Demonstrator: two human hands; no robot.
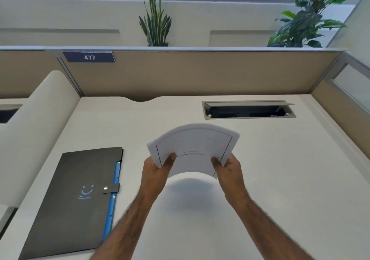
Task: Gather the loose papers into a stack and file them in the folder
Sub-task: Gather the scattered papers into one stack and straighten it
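Both hands held the stack of papers (pixel 193 149) in the air above the counter (pixel 270 169), the left hand (pixel 158 166) pinching its left edge and the right hand (pixel 227 165) its right edge, thumbs on top. The sheets bowed upward between them and their edges looked slightly fanned rather than squared. Judging from that, a loosened grip on either side could let the outer sheets slide free and scatter, and pressing the edges closer might crease the bundle. The folder (pixel 76 199) lay flat on the counter to the left, apart from the papers, with its snap tab (pixel 111 188) apparently fastened, so it would likely need opening first while one hand carried the stack alone. Behind were an open cable tray (pixel 248 109), a partition (pixel 190 73) labelled 477, and plants (pixel 156 19).
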